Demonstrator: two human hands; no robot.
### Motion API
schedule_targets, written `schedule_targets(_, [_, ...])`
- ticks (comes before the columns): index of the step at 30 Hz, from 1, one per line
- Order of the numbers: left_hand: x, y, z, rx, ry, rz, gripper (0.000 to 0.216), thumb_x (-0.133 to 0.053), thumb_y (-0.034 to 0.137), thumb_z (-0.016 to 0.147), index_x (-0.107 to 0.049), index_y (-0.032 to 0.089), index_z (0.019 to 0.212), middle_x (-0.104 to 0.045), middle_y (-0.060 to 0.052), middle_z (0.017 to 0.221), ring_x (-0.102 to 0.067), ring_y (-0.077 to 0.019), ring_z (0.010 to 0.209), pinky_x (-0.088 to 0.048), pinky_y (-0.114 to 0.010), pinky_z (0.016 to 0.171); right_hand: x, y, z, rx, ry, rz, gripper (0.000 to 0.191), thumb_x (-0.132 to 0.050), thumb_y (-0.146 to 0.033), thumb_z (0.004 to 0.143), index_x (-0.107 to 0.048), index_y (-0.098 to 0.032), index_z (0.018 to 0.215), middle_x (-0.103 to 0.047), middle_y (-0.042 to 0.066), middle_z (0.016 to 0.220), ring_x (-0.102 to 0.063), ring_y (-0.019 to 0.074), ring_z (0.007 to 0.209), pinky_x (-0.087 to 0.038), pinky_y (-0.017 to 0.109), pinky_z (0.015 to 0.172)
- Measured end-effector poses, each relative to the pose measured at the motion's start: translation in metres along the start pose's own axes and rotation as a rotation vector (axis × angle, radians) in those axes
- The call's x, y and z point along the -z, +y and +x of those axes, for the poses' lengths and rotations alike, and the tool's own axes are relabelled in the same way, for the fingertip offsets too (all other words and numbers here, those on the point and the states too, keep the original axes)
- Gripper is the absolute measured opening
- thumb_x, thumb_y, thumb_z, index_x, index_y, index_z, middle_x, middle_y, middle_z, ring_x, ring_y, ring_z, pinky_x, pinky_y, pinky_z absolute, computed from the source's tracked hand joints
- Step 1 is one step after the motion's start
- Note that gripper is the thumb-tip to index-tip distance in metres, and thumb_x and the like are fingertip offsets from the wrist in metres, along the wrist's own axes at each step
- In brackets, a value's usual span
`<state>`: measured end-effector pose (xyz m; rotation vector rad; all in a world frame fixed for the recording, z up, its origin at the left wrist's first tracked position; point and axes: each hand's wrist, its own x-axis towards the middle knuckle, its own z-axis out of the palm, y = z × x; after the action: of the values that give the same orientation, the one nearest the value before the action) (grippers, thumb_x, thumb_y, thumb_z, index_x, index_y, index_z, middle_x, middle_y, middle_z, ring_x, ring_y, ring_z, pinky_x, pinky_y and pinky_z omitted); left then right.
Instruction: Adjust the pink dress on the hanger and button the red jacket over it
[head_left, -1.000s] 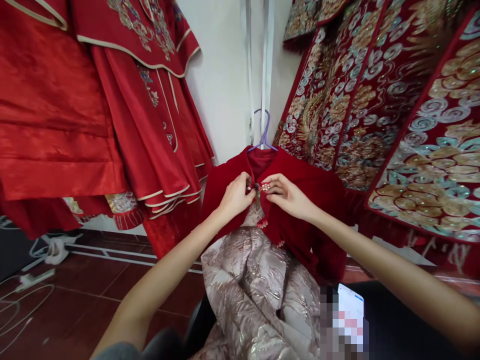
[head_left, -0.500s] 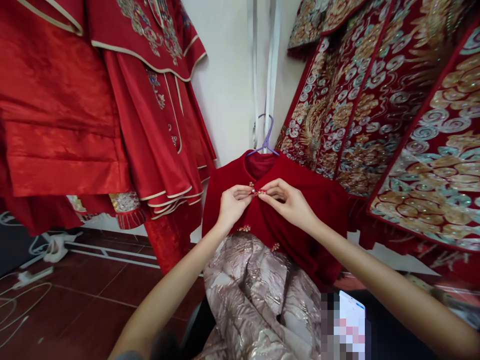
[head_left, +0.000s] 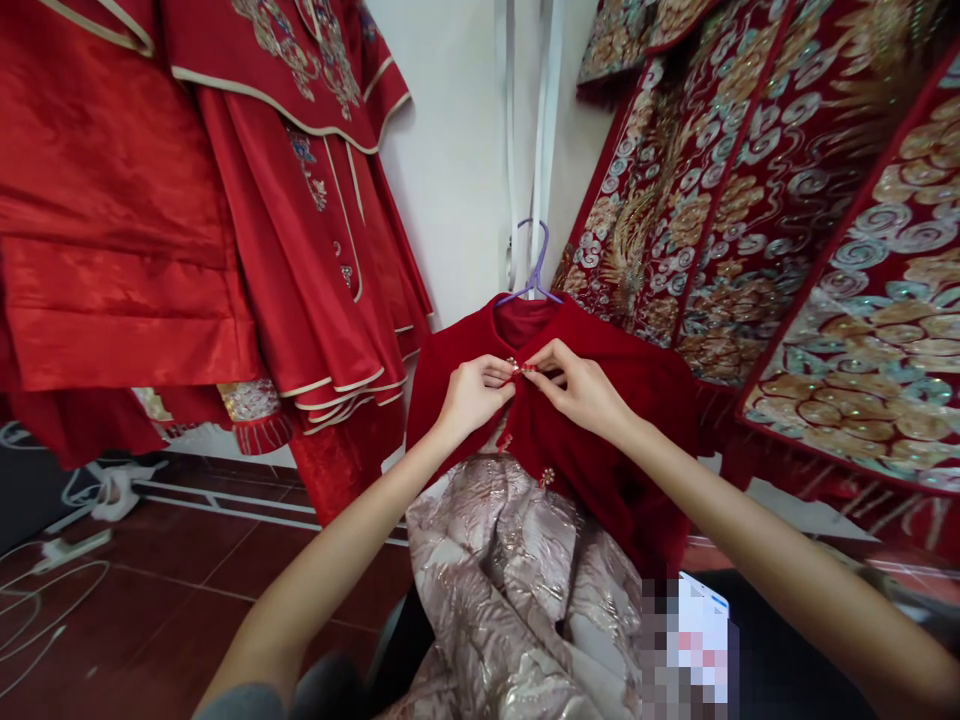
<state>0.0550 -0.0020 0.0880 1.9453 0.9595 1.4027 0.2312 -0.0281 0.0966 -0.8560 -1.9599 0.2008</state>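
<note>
Step in hand looks like working the top clasp (head_left: 517, 368) on the jacket (head_left: 551, 435), which sits mid-scene on a hanger (head_left: 535, 280), red garments (head_left: 112, 200) left, embroidered robes (head_left: 742, 250) right. Left hand (head_left: 474, 395) pinches the clasp's left part, right hand (head_left: 579, 388) its right; can't tell if joined. Next move probably calls for lining both up by fingertip. Jacket: dark red, velvety, front gapping lower down, beaded fastener (head_left: 547, 478) near the hem, shiny cloth (head_left: 525, 540) on the near side
</note>
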Motion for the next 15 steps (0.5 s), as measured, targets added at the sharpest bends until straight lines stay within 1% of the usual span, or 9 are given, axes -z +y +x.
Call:
schedule_targets(2, [0.001,0.002,0.003,-0.057,-0.053,0.093,0.023,-0.061,0.006,0.063,-0.062,0.014,0.084,-0.068,-0.004,0.081,-0.065,-0.0130,0.074,-0.054,-0.026,0.074,0.000,0.003,0.001,0.011,0.003,-0.040,0.010,-0.050,-0.030,0.088,-0.049,-0.024,0.096,-0.066,0.005,0.096,-0.065,0.0212,0.089,-0.054,0.033,0.069])
schedule_targets(5, [0.004,0.005,0.009,-0.147,-0.164,0.208,0.025,-0.058,0.006,0.064,-0.059,0.017,0.087,-0.066,-0.001,0.077,-0.064,-0.0119,0.071,-0.053,-0.024,0.070,0.001,0.007,0.001,0.024,-0.002,-0.110,0.011,-0.048,-0.028,0.089,-0.048,-0.024,0.099,-0.065,0.006,0.099,-0.065,0.0228,0.090,-0.054,0.035,0.072])
schedule_targets(8, [0.007,0.008,0.016,-0.197,-0.250,0.277,0.020,-0.058,0.011,0.067,-0.059,0.017,0.086,-0.066,0.000,0.074,-0.064,-0.0116,0.067,-0.052,-0.023,0.066,0.003,0.010,0.001,0.021,-0.012,-0.156,0.013,-0.048,-0.027,0.089,-0.047,-0.025,0.102,-0.064,0.007,0.101,-0.064,0.0239,0.091,-0.053,0.036,0.074])
schedule_targets(11, [0.009,0.009,0.020,-0.230,-0.265,0.289,0.012,-0.059,0.020,0.071,-0.061,0.017,0.083,-0.067,-0.001,0.074,-0.064,-0.0120,0.067,-0.051,-0.023,0.065,0.005,0.011,0.001,0.028,-0.032,-0.148,0.014,-0.047,-0.028,0.090,-0.047,-0.025,0.103,-0.064,0.007,0.102,-0.064,0.0235,0.091,-0.053,0.036,0.074])
schedule_targets(13, [0.009,0.010,0.022,-0.261,-0.266,0.287,0.011,-0.060,0.025,0.074,-0.061,0.016,0.080,-0.066,-0.001,0.072,-0.063,-0.0118,0.066,-0.050,-0.023,0.065,0.007,0.011,0.001,0.037,-0.042,-0.128,0.014,-0.046,-0.030,0.090,-0.047,-0.025,0.104,-0.064,0.007,0.101,-0.064,0.0228,0.091,-0.054,0.036,0.073])
schedule_targets(15, [0.008,0.010,0.023,-0.289,-0.271,0.285,0.011,-0.060,0.026,0.075,-0.060,0.016,0.078,-0.065,0.000,0.069,-0.062,-0.0113,0.064,-0.049,-0.022,0.064,0.007,0.012,0.002,0.040,-0.041,-0.103,0.014,-0.047,-0.031,0.090,-0.047,-0.024,0.102,-0.064,0.006,0.099,-0.064,0.0221,0.090,-0.054,0.034,0.071])
